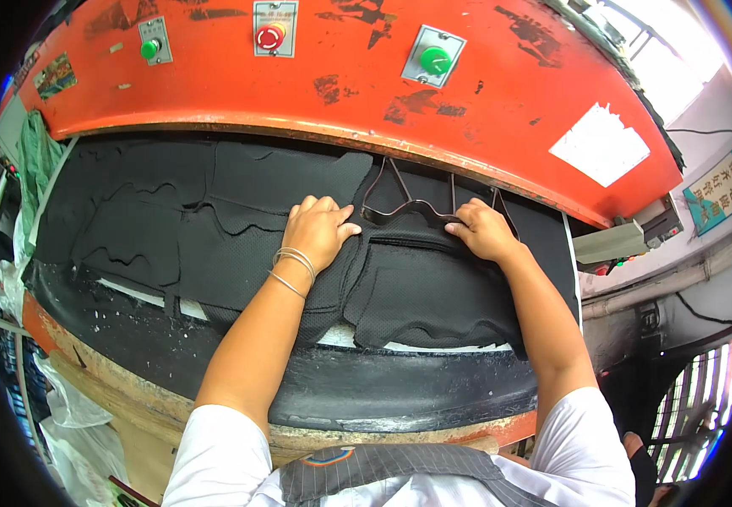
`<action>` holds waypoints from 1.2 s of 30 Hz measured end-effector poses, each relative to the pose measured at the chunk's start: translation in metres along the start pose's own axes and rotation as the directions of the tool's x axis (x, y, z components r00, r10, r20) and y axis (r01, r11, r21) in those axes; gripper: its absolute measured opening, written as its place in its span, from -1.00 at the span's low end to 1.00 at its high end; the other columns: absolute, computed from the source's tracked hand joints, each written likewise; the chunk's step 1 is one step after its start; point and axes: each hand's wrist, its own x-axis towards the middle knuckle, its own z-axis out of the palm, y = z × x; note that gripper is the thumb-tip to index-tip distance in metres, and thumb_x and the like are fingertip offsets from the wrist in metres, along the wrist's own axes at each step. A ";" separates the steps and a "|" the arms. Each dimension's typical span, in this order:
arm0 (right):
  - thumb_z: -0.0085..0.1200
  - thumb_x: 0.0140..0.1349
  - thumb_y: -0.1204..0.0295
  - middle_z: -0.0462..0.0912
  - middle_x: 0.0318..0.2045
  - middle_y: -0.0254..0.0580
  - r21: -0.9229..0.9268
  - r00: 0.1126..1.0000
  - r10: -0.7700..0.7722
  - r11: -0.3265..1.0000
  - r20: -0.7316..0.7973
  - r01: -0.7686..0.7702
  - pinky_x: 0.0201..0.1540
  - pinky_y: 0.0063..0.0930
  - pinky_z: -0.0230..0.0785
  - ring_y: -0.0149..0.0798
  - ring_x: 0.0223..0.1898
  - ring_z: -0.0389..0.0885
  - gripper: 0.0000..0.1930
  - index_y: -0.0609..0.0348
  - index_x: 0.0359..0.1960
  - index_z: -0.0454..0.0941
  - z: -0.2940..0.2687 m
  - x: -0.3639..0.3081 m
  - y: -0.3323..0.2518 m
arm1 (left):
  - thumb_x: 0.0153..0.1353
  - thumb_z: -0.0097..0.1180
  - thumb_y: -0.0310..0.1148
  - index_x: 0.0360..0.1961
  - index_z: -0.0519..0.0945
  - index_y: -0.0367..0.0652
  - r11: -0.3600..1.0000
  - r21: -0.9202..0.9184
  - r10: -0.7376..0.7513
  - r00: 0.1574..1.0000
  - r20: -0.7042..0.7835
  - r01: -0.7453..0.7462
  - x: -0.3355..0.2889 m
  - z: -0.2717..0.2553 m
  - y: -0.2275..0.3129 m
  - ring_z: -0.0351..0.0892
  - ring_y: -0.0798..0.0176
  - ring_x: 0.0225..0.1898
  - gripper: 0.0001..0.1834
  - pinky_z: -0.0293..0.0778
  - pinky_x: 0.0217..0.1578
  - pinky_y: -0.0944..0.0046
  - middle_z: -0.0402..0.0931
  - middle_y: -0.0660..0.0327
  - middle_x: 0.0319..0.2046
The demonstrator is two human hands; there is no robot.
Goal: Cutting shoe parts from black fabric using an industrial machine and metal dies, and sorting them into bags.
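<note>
Stacked black mesh fabric (pixel 239 253) covers the press bed, with wavy cut outlines showing in it. My left hand (pixel 318 230) lies on the fabric, thumb and forefinger apart, near a fabric edge left of a metal cutting die (pixel 412 205). This die is a thin, dark strip with a wavy front edge and cross braces; its far part is hidden under the red press head. My right hand (pixel 484 230) is closed on the die's near right edge. In front of the die lies another layered stack of black fabric (pixel 433 291).
The red press head (pixel 340 93) spans the far side, carrying a red button (pixel 270 36), a green knob (pixel 435 60) and a smaller green button (pixel 150 48). A dark, worn front ledge (pixel 408 384) runs along the near side. Plastic bags (pixel 83 422) hang at the left.
</note>
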 end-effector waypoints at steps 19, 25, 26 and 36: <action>0.48 -0.24 0.08 0.41 0.20 0.11 0.400 0.906 0.344 0.888 -0.248 -0.228 0.28 -0.17 0.18 0.12 0.23 0.35 0.03 0.12 0.33 0.22 0.046 -0.062 0.084 | 0.09 0.22 -0.17 -0.31 0.73 0.00 0.997 0.074 0.032 0.998 -0.058 -0.028 0.012 0.014 0.004 0.45 0.16 -0.26 -0.79 0.34 -0.19 0.16 0.53 0.32 -0.45; 0.49 -0.27 0.05 0.39 0.21 0.15 0.461 0.886 0.427 0.832 -0.177 -0.309 0.25 -0.16 0.24 0.13 0.25 0.34 0.05 0.07 0.33 0.24 0.035 -0.062 0.070 | 0.09 0.23 -0.17 -0.32 0.74 0.00 0.993 0.110 0.042 0.998 -0.039 -0.038 0.019 0.004 0.003 0.45 0.16 -0.27 -0.79 0.33 -0.20 0.16 0.54 0.32 -0.45; 0.49 -0.27 0.05 0.37 0.23 0.15 0.462 0.880 0.449 0.820 -0.154 -0.338 0.27 -0.15 0.23 0.13 0.27 0.31 0.05 0.06 0.33 0.23 0.031 -0.063 0.066 | 0.09 0.23 -0.16 -0.32 0.73 0.00 0.994 0.105 0.039 0.999 -0.037 -0.035 0.019 0.004 0.005 0.45 0.16 -0.27 -0.79 0.33 -0.20 0.16 0.55 0.32 -0.45; 0.34 0.03 0.17 0.39 0.21 0.22 0.454 0.745 0.664 0.685 -0.067 -0.570 0.29 -0.23 0.20 0.00 0.25 0.39 -0.18 0.39 0.25 0.28 -0.031 -0.063 0.032 | 0.20 0.21 -0.32 -0.03 0.63 -0.23 0.883 -0.430 -0.254 0.962 -0.105 0.186 0.039 -0.061 -0.045 0.57 0.19 -0.01 -0.67 0.43 0.06 0.24 0.59 0.08 -0.06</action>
